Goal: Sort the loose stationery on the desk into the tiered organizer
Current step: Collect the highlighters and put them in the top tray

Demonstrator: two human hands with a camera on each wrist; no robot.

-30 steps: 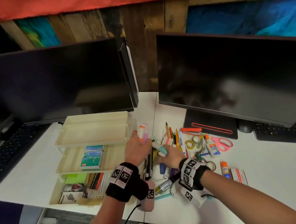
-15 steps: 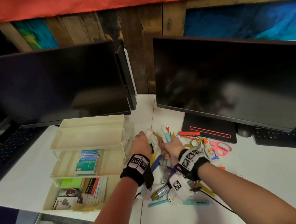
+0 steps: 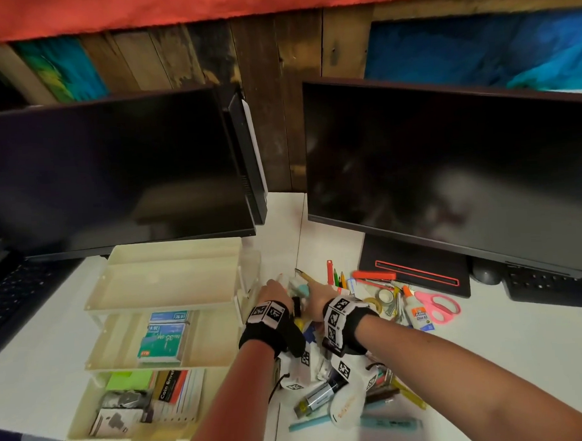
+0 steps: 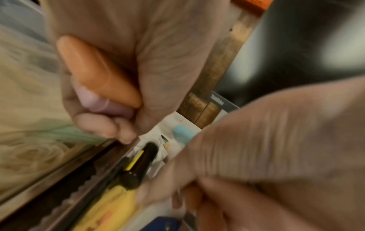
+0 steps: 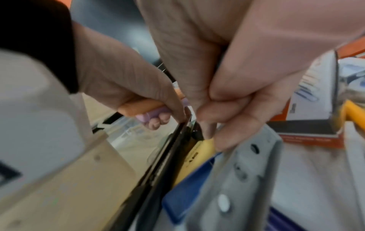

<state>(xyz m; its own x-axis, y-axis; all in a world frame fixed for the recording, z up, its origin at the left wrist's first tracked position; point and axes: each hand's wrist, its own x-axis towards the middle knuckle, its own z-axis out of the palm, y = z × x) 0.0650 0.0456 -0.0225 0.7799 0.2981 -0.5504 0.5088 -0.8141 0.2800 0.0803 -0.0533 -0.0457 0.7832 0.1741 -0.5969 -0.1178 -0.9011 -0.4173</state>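
Observation:
The cream three-tier organizer (image 3: 166, 302) stands left of the stationery pile, its top tier bare. My left hand (image 3: 275, 293) hovers just right of it and grips an orange highlighter (image 4: 98, 71) and a purple highlighter (image 4: 102, 101) in a fist. My right hand (image 3: 320, 299) is close beside it, fingers curled round a light teal highlighter (image 3: 302, 290) whose cap (image 4: 182, 134) pokes out past the knuckles. Below both hands lie a black marker (image 4: 140, 164) and yellow and blue items of the pile.
Green staple boxes (image 3: 164, 338) fill the middle tier; sticky notes and envelopes sit in the bottom one. Right of the hands lie pencils (image 3: 336, 275), tape rolls (image 3: 386, 296), a glue bottle (image 3: 415, 311) and pink scissors (image 3: 437, 305). Two monitors stand behind; a keyboard (image 3: 556, 287) is at right.
Both hands have drawn together and moved slightly away from me over the pile, still holding their highlighters. The head view has tilted up.

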